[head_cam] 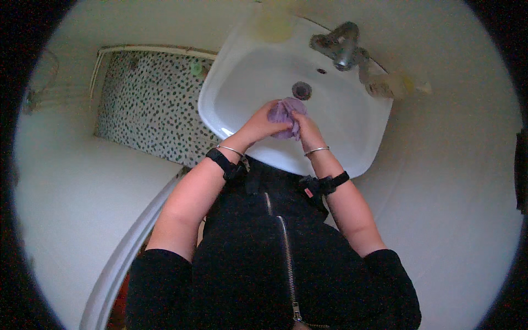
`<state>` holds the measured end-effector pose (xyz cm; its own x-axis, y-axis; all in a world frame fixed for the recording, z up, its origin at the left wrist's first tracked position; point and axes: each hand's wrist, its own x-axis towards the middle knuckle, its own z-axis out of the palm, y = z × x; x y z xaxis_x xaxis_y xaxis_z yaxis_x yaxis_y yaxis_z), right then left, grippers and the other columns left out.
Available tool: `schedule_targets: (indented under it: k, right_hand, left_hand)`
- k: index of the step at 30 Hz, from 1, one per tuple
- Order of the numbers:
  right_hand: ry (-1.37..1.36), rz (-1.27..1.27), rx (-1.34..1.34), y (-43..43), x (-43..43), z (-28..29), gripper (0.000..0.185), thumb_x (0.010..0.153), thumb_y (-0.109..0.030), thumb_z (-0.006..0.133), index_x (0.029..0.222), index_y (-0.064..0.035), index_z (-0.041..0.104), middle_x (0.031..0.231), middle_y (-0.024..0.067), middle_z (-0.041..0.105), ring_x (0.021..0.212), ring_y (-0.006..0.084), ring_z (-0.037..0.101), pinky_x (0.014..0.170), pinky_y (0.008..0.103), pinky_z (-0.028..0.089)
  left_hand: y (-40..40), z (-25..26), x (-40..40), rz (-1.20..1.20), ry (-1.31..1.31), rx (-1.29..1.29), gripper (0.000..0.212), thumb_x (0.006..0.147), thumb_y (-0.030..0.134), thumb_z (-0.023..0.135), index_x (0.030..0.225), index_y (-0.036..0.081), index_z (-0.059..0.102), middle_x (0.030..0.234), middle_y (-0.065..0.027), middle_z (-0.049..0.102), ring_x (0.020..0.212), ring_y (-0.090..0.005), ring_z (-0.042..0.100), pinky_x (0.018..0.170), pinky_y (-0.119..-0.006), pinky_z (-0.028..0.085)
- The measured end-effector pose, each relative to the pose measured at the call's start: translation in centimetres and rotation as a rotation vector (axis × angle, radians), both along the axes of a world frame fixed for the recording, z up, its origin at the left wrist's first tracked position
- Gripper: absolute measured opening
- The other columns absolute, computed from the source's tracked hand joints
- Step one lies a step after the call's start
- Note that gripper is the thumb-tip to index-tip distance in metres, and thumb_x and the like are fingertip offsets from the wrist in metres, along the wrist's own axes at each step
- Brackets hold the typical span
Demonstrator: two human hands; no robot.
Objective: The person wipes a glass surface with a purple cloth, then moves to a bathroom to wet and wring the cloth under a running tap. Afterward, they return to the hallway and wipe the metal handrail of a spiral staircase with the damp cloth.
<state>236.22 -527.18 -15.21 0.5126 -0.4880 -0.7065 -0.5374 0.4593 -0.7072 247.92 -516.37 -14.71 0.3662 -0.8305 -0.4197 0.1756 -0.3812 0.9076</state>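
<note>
A crumpled purple cloth is bunched between my two hands over the front part of a white washbasin. My left hand grips the cloth from the left, its thumb lying across the front. From the right, my right hand closes on the same cloth, with some fingers hidden behind it. Just beyond the cloth is the dark drain. A metal faucet stands at the basin's back right, and I see no clear stream of water from it.
A blurred yellowish item sits on the basin's back left rim. Near the right rim is a blurred bottle-like container. Left of the basin lies a floor area with dark spots, with a small green object near its far edge.
</note>
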Motion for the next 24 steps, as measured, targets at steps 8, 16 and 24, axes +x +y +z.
schedule_targets:
  k: [8, 16, 24]
  right_hand:
    - [-0.132, -0.050, -0.177, 4.7, 4.5, 0.9, 0.032, 0.079, -0.018, 0.050, 0.105, 0.0002, 0.054, 0.091, 0.0087, 0.058, 0.070, 0.0133, 0.053, 0.058, 0.0244, 0.042]
    - [-0.427, 0.276, -0.096, 12.4, 12.0, 3.3, 0.033, 0.083, -0.008, 0.049, 0.116, -0.0069, 0.050, 0.108, 0.0089, 0.055, 0.085, 0.0125, 0.053, 0.072, 0.0229, 0.044]
    - [-0.626, 1.044, -0.372, 24.5, 15.8, 7.5, 0.046, 0.076, -0.019, 0.064, 0.117, -0.0044, 0.050, 0.108, 0.0091, 0.056, 0.100, 0.0161, 0.052, 0.087, 0.0283, 0.039]
  left_hand:
    - [7.1, -0.6, 2.5, 0.216, -0.192, 0.020, 0.052, 0.072, 0.031, 0.066, 0.109, -0.002, 0.052, 0.103, -0.0128, 0.058, 0.093, -0.0184, 0.055, 0.082, -0.029, 0.043]
    - [18.4, 3.5, 6.3, 0.556, -0.212, -0.007, 0.033, 0.079, 0.031, 0.057, 0.086, -0.002, 0.061, 0.080, -0.0116, 0.063, 0.071, -0.0163, 0.057, 0.067, -0.030, 0.044]
    - [33.5, 3.9, 6.2, 0.823, -0.098, -0.034, 0.036, 0.085, 0.032, 0.052, 0.081, -0.003, 0.061, 0.071, -0.0012, 0.059, 0.066, -0.0091, 0.049, 0.063, -0.025, 0.041]
